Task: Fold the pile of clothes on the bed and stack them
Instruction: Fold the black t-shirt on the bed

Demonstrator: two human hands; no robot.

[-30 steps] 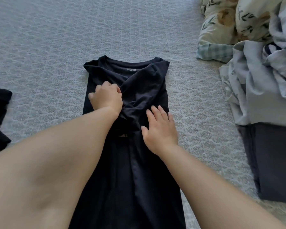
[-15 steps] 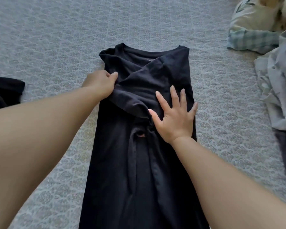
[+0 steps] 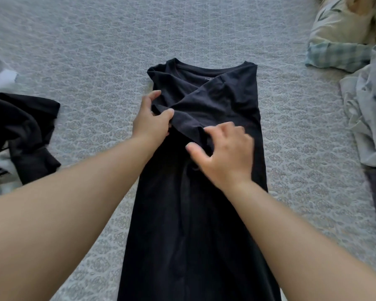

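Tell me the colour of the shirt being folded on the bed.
The shirt is plain black, clearest in the head view.

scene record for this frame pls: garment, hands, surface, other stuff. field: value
garment: black shirt, lying lengthwise on the bed, collar far from the person, sides folded in, sleeves crossed over the chest
left hand: grips the folded sleeve at the shirt's left edge
right hand: fingers curled on the sleeve end, mid-shirt; slightly blurred
surface: patterned grey bedspread
left side: dark clothes, unfolded
right side: pale clothes pile, floral pillow
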